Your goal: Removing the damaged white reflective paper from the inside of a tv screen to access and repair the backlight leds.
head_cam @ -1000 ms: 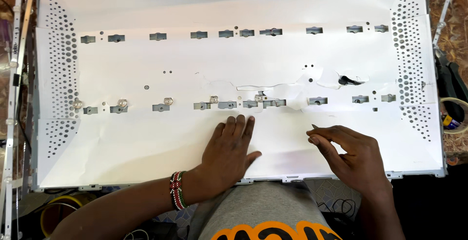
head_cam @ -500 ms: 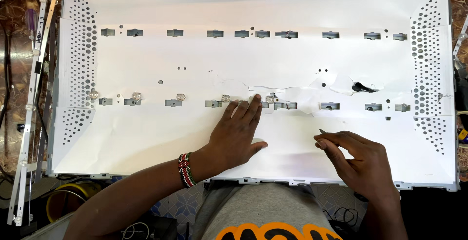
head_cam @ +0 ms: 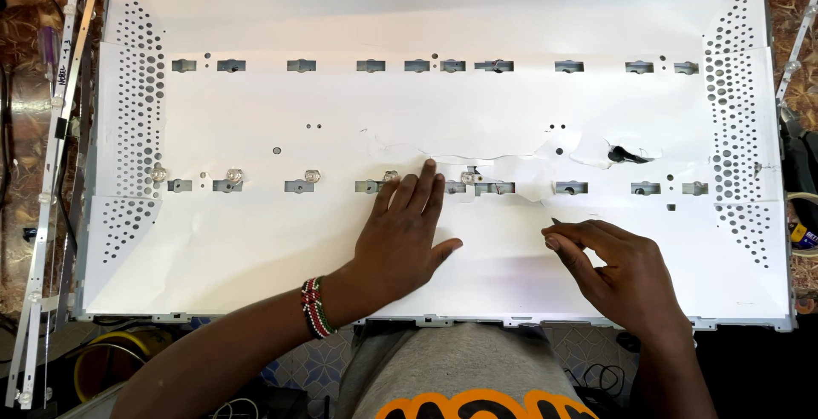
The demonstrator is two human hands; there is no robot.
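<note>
**Both hands on the white reflector sheet**

Our left hand (head_cam: 400, 236) lies flat and open on the white reflector sheet (head_cam: 256, 249), fingers spread, their tips reaching the lower row of slots (head_cam: 298, 186). Our right hand (head_cam: 618, 270) rests just beside it, fingers curled and pinched on a thin pointed tool (head_cam: 555, 222) whose tip touches the sheet. A torn edge (head_cam: 477, 153) runs across the sheet just above both hands. The sheet fills a wide panel tray (head_cam: 737, 121) with perforated sides. A long metal strip (head_cam: 51, 180) lies at the far left.
</note>
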